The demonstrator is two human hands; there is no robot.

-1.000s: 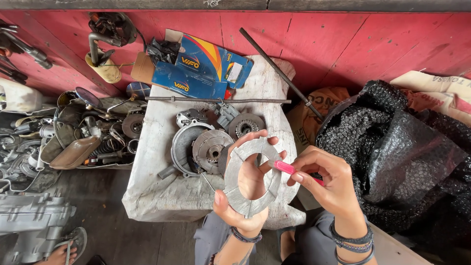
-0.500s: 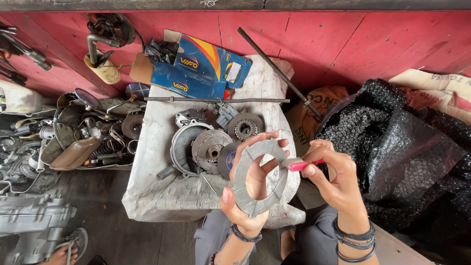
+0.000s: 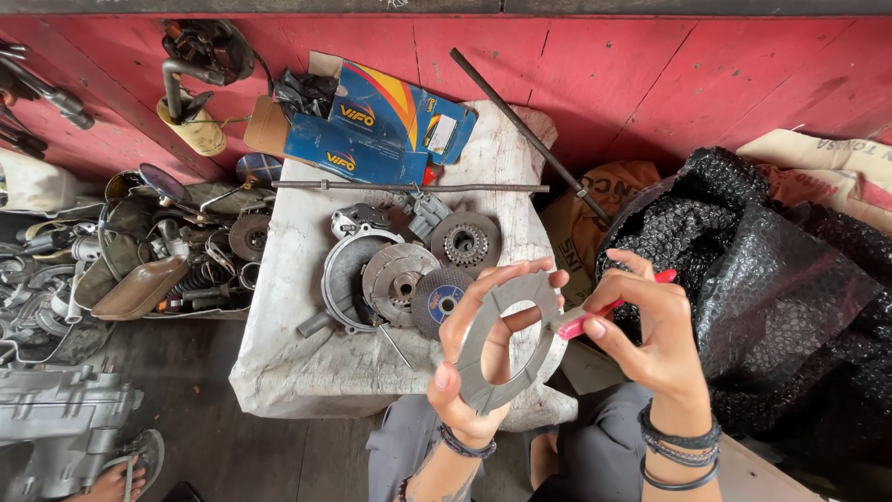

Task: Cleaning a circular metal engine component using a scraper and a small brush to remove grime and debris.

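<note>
Now we see the right hand (image 3: 650, 339), pinching a small red-handled tool (image 3: 599, 314), has brought its tip against the edge of the grey friction ring (image 3: 506, 344), gripped upright by the left hand (image 3: 474, 372) above the desk (image 3: 297, 363); scraping looks underway vs. 1 sec ago.

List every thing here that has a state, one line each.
Left hand: holds the ring plate upright by its rim.
Ring plate: grey, off the stone block, in hand.
Right hand: pinches the red-handled tool.
Red-handled tool: tip against the plate's edge.
Grinding disc: flat on the stone block.
Blue box: lying flat, flap open.
</note>
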